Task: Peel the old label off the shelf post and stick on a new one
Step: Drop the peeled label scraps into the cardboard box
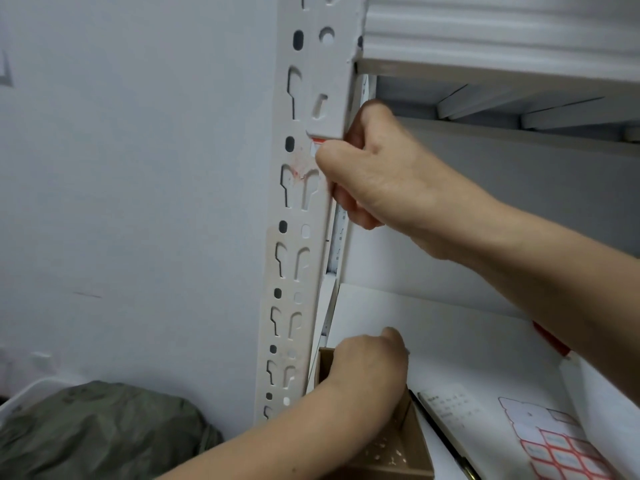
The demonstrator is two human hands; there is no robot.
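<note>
A white slotted shelf post [298, 216] runs down the middle of the head view. A red-and-white label [317, 144] sticks to it just under a bracket, with faint red residue [297, 173] below. My right hand [374, 171] is curled against the post with its fingertips on the label's edge; whether it pinches the label is hidden. My left hand [367, 367] rests low, over a small brown cardboard box [401, 452]. A sheet of red-bordered new labels [557, 445] lies at the lower right.
A white shelf beam [502, 46] crosses above my right hand. A white box [450, 327] sits on the shelf, with a pen [440, 434] and a printed card [450, 408] on it. A green bag [104, 434] lies in a white bin at lower left. A grey wall [138, 168] is on the left.
</note>
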